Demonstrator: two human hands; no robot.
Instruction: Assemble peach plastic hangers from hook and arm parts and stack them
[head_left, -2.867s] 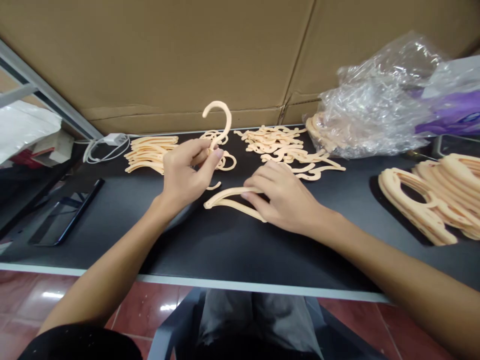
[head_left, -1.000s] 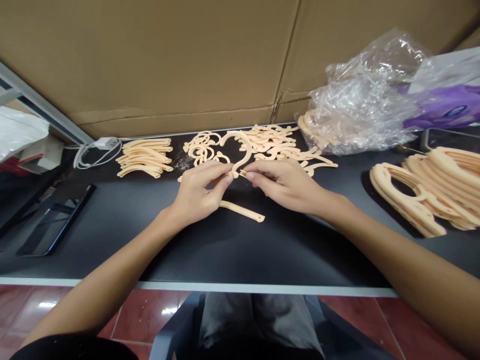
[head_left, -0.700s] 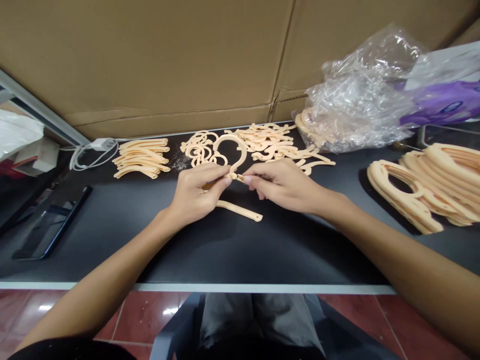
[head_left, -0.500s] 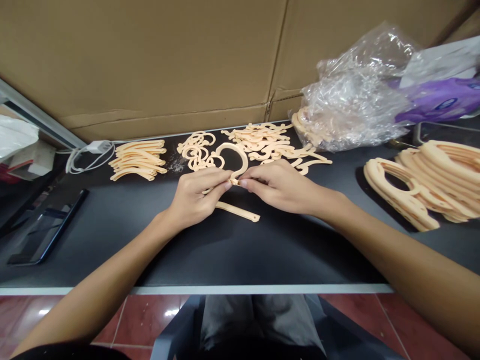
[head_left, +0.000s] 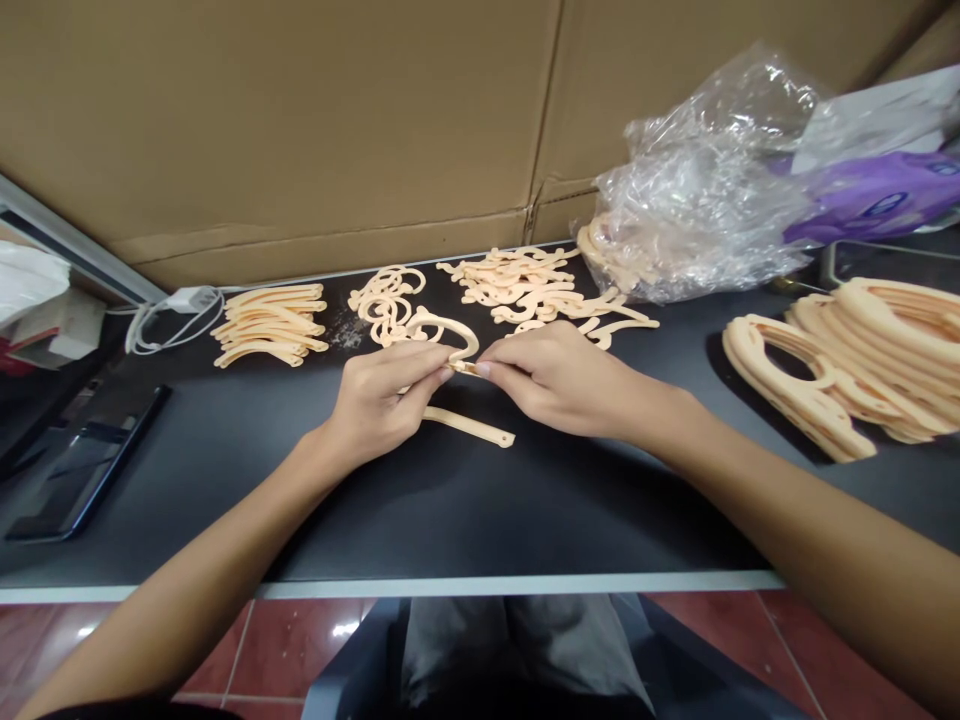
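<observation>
Over the middle of the table, my left hand (head_left: 390,392) and my right hand (head_left: 559,378) meet at the base of a cream plastic hanger hook (head_left: 466,340), its curve rising above the fingertips. My left thumb and fingers are closed on the base, with a bit of another cream part showing beneath them. From the other side, my right thumb and forefinger pinch the small joint piece at the hook's foot; the exact fit there is hidden. Just below the hands lies a straight cream hanger arm (head_left: 472,428) with a hole at its end.
Behind are piles of curved arms (head_left: 270,322), small hooks (head_left: 386,300) and wavy pieces (head_left: 525,280). To the right, folded cream hangers (head_left: 795,385) sit near a clear plastic bag (head_left: 697,210) and a purple pack (head_left: 877,200). A phone (head_left: 90,465) and white cable (head_left: 176,320) lie left.
The hook has tipped, its curve now lower and leaning left. Both hands stay at its base, with slightly more of the joint showing between them. The whole view has shifted a little.
</observation>
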